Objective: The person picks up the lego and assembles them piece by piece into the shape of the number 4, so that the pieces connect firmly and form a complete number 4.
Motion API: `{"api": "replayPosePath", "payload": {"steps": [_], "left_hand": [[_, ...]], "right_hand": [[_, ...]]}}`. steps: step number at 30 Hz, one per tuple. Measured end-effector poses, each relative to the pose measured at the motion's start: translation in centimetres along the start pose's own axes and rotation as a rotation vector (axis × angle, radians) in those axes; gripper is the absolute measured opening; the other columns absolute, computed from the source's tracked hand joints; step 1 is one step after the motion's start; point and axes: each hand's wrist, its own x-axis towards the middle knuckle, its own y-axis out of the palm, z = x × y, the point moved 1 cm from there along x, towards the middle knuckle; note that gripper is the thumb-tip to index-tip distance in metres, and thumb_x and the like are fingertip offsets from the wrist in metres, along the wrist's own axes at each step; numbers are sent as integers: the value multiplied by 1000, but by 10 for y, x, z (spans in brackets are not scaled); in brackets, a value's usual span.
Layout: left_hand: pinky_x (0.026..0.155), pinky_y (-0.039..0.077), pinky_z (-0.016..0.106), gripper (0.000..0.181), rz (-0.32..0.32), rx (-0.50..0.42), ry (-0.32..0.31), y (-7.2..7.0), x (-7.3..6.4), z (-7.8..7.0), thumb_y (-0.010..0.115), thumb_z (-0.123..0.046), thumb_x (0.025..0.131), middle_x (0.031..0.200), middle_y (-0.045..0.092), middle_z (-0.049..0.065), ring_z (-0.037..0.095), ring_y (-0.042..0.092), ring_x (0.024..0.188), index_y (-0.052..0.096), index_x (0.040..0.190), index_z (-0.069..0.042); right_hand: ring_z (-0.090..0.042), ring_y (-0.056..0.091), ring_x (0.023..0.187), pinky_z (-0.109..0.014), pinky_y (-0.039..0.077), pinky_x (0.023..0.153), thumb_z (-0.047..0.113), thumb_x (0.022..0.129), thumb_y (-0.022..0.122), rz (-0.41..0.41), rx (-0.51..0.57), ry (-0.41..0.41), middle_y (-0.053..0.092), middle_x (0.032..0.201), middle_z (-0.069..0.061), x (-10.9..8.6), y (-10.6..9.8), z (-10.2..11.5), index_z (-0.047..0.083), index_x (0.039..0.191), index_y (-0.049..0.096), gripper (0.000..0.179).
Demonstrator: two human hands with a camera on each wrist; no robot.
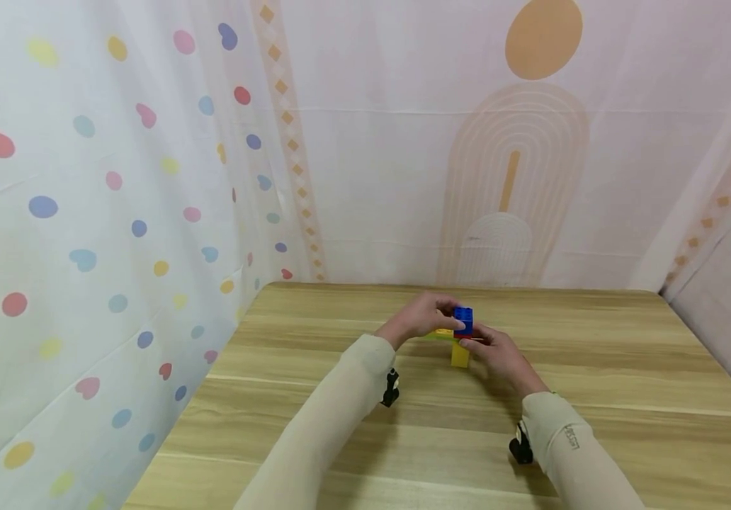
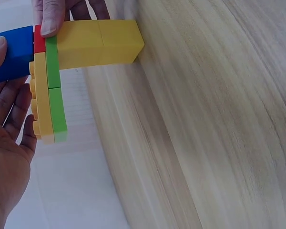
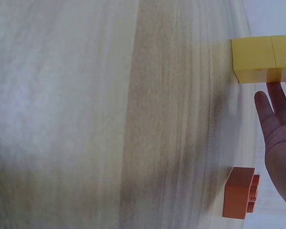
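A toy building-brick structure stands upright on the table. Its column is stacked yellow bricks [image 2: 97, 42], with a green layer [image 2: 54, 67] and a light-orange studded layer [image 2: 43, 98] jutting sideways from the column's top. Above them sit a red brick [image 2: 39, 40] and, topmost, a blue brick [image 1: 463, 321]. My left hand [image 1: 421, 316] pinches the blue brick between thumb and fingers. With its thumb across the red and green layers, my right hand [image 1: 501, 352] holds the structure just below; its other fingers are behind the column, partly hidden.
An orange brick [image 3: 239, 193] lies on the wooden table [image 1: 455, 453] near my right hand, out of sight in the head view. A patterned curtain [image 1: 372, 177] hangs behind the table's far edge and along its left side.
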Motion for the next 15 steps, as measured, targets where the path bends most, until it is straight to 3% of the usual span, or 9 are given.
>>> {"api": "replayPosePath", "payload": {"steps": [6,15], "left_hand": [[73,49,25,29,-2,30,20,0,-3,0,76,-27,90,92,69,-6,12,59,86,72,115,-12],[68,48,25,35,-8,61,65,2,-5,5,73,-28,92,91,66,-3,11,55,81,69,124,-13]], "right_hand": [[-31,57,117,-47,47,97,31,101,60,9,-19,2,61,129,-18,0,0,-1,6,145,51,52],[-31,57,117,-46,48,96,31,100,60,6,-8,-7,62,128,-17,2,3,-2,7,143,53,50]]}}
